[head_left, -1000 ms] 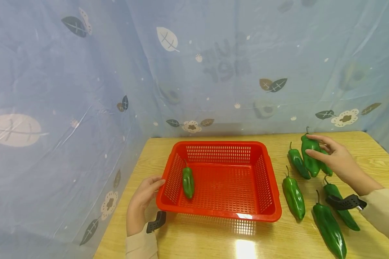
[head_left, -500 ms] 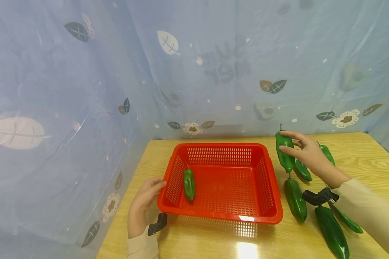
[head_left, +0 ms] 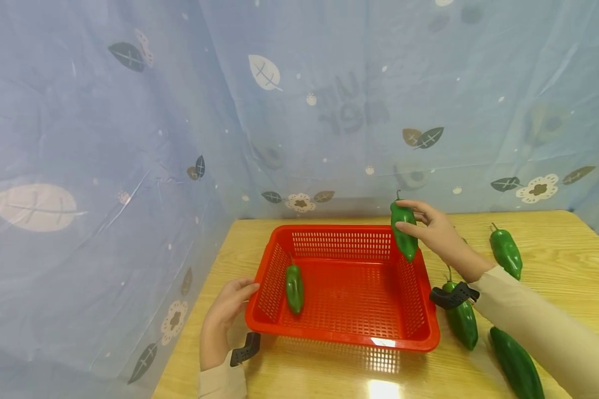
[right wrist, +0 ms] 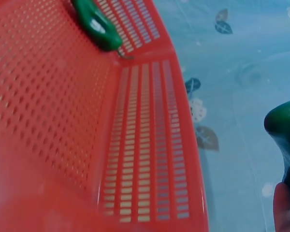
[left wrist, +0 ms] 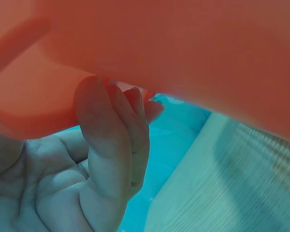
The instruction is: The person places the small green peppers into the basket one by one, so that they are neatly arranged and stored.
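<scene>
A red plastic basket (head_left: 339, 336) with slotted sides stands on the wooden table. My left hand (head_left: 227, 305) grips its left rim; in the left wrist view the fingers (left wrist: 104, 150) bend up against the red rim. My right hand (head_left: 434, 230) holds a large green chili pepper (head_left: 403, 227) between thumb and fingers, stem up, over the basket's back right corner. The right wrist view catches only part of this pepper (right wrist: 286, 126) and a fingertip. Inside the basket, along the left side, lies another green pepper (head_left: 294, 289).
On the table to the right lie more green peppers: one beside the basket (head_left: 463, 321), one nearer the front (head_left: 516, 360), one farther back (head_left: 506, 254). My right forearm hides others. A blue patterned curtain (head_left: 349, 111) borders the table at the back and left.
My right hand has lifted the large pepper off the group at the back right and carried it left to the basket's corner. The left hand stays at the rim.
</scene>
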Motion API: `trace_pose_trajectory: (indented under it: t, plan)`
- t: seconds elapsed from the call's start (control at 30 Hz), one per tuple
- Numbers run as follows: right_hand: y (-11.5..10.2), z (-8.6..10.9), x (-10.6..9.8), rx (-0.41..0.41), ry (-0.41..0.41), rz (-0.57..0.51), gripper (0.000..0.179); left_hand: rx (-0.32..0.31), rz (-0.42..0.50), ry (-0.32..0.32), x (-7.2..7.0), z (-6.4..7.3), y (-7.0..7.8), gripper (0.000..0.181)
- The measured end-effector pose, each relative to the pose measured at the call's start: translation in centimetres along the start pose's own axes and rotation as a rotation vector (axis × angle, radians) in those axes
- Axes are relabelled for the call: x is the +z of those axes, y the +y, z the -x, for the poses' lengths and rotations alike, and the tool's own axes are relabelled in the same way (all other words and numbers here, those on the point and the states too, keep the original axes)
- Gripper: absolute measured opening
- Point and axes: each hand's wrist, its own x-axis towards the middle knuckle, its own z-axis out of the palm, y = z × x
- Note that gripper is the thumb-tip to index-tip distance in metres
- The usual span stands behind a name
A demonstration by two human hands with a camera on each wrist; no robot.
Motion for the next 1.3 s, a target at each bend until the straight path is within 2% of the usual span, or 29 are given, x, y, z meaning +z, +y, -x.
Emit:
trace_pose_trajectory:
  t: [0.27,0.57,0.83,1.13,1.3]
  plan:
    - [0.0,-1.9,2.7,-0.005,-0.034,-0.065,0.056,-0.003,0.001,0.015,0.2,0.1,-0.1,0.038]
    - [-0.1,-2.9,6.1,0.015,-0.089,-0.136,0.055,-0.009,-0.016,0.027,0.3,0.0,-0.2,0.038]
    - [0.2,-3.8,8.6,0.006,-0.142,-0.122,0.052,0.0,-0.014,0.012,0.3,0.1,0.0,0.037]
    - [-0.3,-4.2,11.1,0.065,-0.189,-0.117,0.052,-0.007,-0.012,0.02,0.2,0.1,0.2,0.037]
    - [-0.2,-4.2,12.3,0.079,-0.205,-0.069,0.05,-0.002,-0.008,0.013,0.3,-0.1,0.2,0.037]
